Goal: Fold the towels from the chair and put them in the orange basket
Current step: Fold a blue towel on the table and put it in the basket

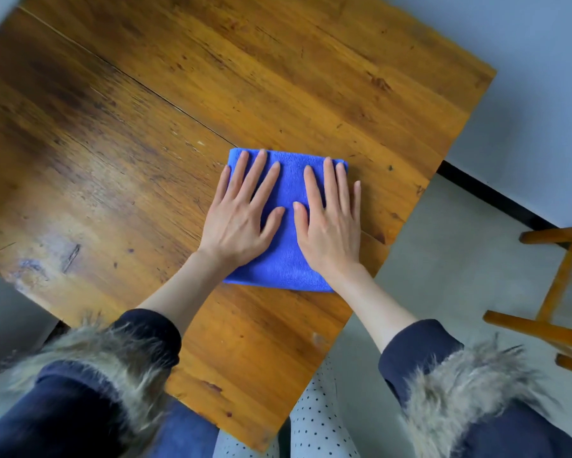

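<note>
1. Blue towel [284, 259], folded into a compact rectangle, lies flat on the wooden table [145, 127], close to the table's right edge.
2. Left hand [241, 219] rests palm down on the towel's left half, fingers straight and spread.
3. Right hand [330, 223] lies flat on the towel's right half, fingers straight, little finger reaching just past the cloth onto the wood.
4. Both hands lie side by side, thumbs nearly touching, gripping nothing.
5. Wooden chair frame [555, 292] stands on the floor beyond the table's right edge.
</note>
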### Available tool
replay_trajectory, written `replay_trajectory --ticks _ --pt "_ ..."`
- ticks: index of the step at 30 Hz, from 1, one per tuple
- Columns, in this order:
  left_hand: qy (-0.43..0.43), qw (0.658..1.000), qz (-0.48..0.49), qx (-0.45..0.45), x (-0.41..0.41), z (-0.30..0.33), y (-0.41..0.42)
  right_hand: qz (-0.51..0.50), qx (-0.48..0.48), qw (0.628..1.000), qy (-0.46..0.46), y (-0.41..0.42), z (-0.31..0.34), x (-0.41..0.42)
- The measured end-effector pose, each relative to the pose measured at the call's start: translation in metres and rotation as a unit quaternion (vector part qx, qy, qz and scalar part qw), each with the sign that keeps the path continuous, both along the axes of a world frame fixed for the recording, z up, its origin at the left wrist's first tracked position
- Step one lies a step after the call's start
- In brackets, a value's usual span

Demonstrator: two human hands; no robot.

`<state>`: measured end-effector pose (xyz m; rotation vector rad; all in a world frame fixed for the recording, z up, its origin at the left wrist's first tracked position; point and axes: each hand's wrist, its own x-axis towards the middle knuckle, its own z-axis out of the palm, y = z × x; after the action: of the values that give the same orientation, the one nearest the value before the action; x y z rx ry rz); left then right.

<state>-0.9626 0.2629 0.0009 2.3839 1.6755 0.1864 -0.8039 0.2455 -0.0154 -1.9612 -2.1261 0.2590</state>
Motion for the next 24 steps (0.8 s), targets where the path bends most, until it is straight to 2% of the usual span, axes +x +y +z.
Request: replay_trajectory --ticks 6,11,19,24 --pt "0.008 1.000 0.013 0.015 0.003 0.001 -0.005 0.016 -0.007 1.000 -0.008 -0.003 0.007 0.001" --pt "-0.017 0.999 0.040 0.027 0.000 0.011 -0.035 0.068 -0.002 0.997 -0.025 -0.039 0.017 0.004" --pt "0.002 0.999 0.030 -0.012 -0.008 -0.003 -0.054 0.073 -0.046 0.995 -0.058 -0.054 0.007 0.006" --pt "-0.014 0.999 0.022 -0.037 -0.011 -0.001 -0.054 0.078 -0.053 0.995 -0.037 -0.054 0.012 0.007"
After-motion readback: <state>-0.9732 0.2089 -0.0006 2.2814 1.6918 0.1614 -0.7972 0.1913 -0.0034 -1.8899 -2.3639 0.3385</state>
